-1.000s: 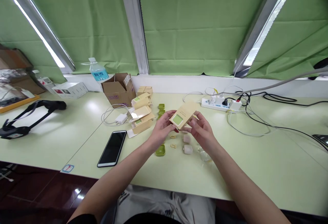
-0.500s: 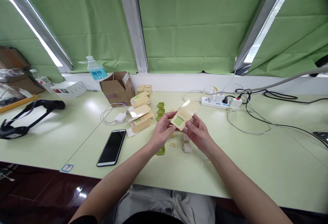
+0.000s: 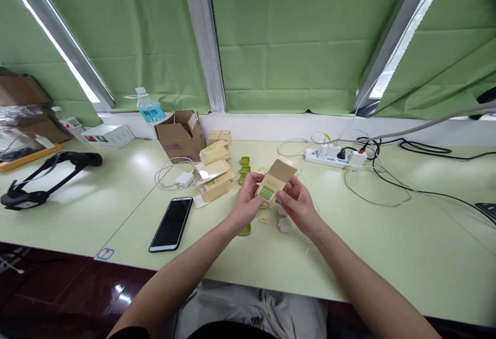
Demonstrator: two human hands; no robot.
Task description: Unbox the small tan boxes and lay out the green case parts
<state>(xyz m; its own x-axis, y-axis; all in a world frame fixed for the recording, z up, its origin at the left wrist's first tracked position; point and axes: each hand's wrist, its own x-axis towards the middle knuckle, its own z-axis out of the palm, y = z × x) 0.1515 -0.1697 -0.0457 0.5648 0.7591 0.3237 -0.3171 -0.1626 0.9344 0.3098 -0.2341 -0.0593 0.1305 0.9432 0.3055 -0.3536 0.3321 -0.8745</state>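
Between my two hands is a small yellowish-brown cardboard box (image 3: 272, 184) with a green patch on its face and its end flap raised. My left hand (image 3: 246, 198) grips its left side, and my right hand (image 3: 297, 199) pinches its right side. Under and around the hands lie several green trays or cases (image 3: 245, 170), partly hidden by the left hand. Small yellow clip-like pieces (image 3: 263, 220) lie in a line beside them. Whitish translucent pieces (image 3: 284, 225) sit below my right hand.
Several similar boxes (image 3: 215, 180) lie left of the hands, near a phone (image 3: 171, 224) and a white charger (image 3: 185, 179). Behind stand an open brown carton (image 3: 181, 140) and a bottle (image 3: 150, 109). A power strip (image 3: 326, 156) with tangled cables lies to the right; a black headset (image 3: 50, 173) is far left.
The box in my hands has tilted; its flap now stands up more and shows a darker brown face. Both hands keep hold of it, and the view has shifted slightly.
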